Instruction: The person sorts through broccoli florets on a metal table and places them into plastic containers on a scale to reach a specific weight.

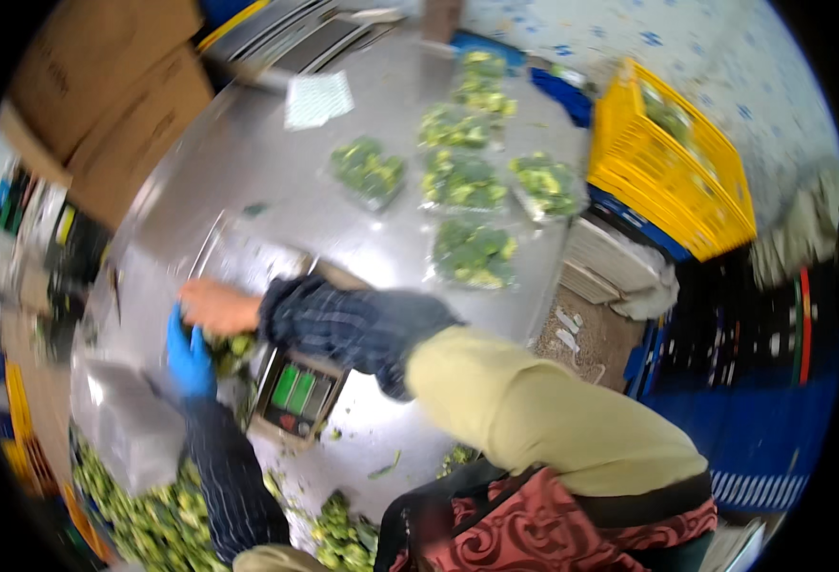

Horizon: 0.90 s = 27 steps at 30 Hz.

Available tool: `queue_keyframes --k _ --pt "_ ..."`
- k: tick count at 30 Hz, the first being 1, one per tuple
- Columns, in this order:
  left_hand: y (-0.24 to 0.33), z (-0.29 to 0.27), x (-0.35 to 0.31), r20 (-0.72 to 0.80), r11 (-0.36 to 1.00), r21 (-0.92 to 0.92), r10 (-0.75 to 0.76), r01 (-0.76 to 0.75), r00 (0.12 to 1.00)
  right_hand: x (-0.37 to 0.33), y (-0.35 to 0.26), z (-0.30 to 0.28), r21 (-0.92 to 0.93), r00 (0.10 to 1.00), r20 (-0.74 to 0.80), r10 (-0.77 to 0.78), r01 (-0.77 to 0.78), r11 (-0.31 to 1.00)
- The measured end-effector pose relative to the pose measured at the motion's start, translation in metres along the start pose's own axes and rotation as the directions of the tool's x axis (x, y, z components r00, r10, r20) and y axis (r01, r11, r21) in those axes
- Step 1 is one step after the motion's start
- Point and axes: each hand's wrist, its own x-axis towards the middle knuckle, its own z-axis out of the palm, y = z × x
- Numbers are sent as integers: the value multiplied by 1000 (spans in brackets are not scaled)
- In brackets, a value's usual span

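My left hand (190, 357), in a blue glove, meets my bare right hand (217, 306) at the left of the metal table. Both are closed at the fingertips, but blur hides what they pinch. Just under them are green broccoli florets (233, 355), beside a weighing scale (295, 393) with a green display. My right forearm reaches across above the scale. Close to my left wrist lies a stack of clear plastic bags (131, 424). A heap of loose florets (157, 520) spreads below it, and more florets (341, 534) lie at the near edge.
Several bagged broccoli packs (464, 179) lie on the far part of the metal table (238, 153). A yellow crate (672, 181) stands at the right, with blue crates (724, 410) nearer. Cardboard boxes (119, 95) rise at the far left. A patterned sheet (318, 99) rests near the back.
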Motion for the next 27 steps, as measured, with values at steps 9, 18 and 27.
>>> queue_keyframes --k 9,18,27 --pt "37 -8 4 -214 992 97 -57 79 975 3 0 -20 343 942 111 317 -336 877" --pt "67 -117 -77 -462 909 -366 -363 199 809 -37 17 -103 602 618 76 782 -654 458" --pt "100 -132 -171 -290 818 -403 -540 411 790 -62 -30 -113 540 414 462 785 -833 122"
